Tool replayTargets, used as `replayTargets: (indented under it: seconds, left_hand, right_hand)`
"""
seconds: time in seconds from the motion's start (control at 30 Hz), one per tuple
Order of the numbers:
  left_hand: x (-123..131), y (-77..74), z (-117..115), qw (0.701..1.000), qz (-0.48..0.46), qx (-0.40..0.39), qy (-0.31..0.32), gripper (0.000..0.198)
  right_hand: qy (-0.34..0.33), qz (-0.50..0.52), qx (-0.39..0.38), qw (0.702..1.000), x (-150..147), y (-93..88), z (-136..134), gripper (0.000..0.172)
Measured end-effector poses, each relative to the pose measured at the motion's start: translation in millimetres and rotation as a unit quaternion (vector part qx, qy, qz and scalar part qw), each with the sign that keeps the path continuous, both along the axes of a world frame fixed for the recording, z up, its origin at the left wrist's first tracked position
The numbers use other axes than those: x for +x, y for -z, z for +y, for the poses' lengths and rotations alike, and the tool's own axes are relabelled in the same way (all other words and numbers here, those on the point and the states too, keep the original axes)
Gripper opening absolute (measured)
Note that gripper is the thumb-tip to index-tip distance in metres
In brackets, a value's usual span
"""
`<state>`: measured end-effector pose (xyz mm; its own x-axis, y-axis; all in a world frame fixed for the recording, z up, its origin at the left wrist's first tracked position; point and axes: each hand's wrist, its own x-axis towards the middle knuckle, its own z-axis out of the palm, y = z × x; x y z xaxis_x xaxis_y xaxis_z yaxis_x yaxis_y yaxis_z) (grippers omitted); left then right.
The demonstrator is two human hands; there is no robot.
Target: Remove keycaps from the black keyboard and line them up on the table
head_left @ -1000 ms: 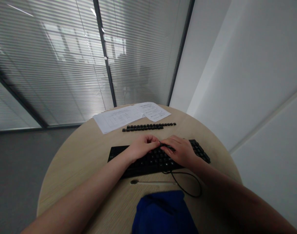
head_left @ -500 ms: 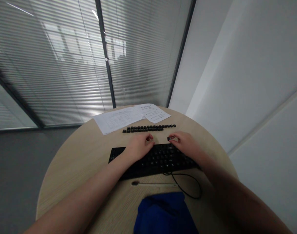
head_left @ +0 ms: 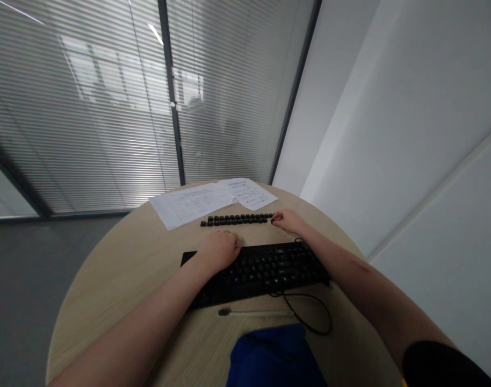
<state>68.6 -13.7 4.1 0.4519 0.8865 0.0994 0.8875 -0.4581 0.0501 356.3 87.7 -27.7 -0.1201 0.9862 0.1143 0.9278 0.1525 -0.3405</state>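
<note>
A black keyboard (head_left: 269, 263) lies slightly slanted on the round wooden table. My left hand (head_left: 220, 249) rests over its left back part, fingers curled closed; whatever they hold, if anything, is hidden. Behind the keyboard, two rows of loose black keycaps (head_left: 237, 219) are laid out. My right hand (head_left: 288, 220) is at the right end of these rows, thumb and fingers pinched on a small black keycap (head_left: 272, 221) close to the table.
Printed paper sheets (head_left: 193, 203) lie behind the keycaps. A thin brush with a dark head (head_left: 224, 312) lies in front of the keyboard, beside a looped black cable (head_left: 328, 322). Blue cloth (head_left: 273, 355) is at the near edge. A white wall (head_left: 410, 134) stands to the right.
My right hand has moved from above the keyboard's back edge to the right end of the keycap rows, carrying a keycap. My left hand has shifted slightly left, its fingers more closed.
</note>
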Motion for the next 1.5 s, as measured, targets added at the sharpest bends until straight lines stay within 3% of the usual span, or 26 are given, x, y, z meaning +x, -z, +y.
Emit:
replayTargets:
  seconds: [0.67,0.9,1.23,1.5]
  left_hand:
    - [-3,0.8,5,0.999,-0.036,0.001,0.031,0.028]
    - [-3,-0.4,4,0.999,-0.03,-0.001,0.028,0.028]
    - [-3,-2.8,3,0.999,-0.02,0.004,0.029,0.028]
    - [-3,-3.1,3,0.999,-0.024,0.002,0.024,0.028]
  right_hand:
    - [0.007,0.015,0.039,0.999,-10,4.1,-3,0.033]
    - [-0.001,0.015,0.043,0.999,-12,3.6,-4,0.022]
    - [-0.005,0.014,0.048,0.999,-12,6.1,-2,0.024]
    - [0.024,0.032,0.115,0.993,-5,-20.1,-14,0.025]
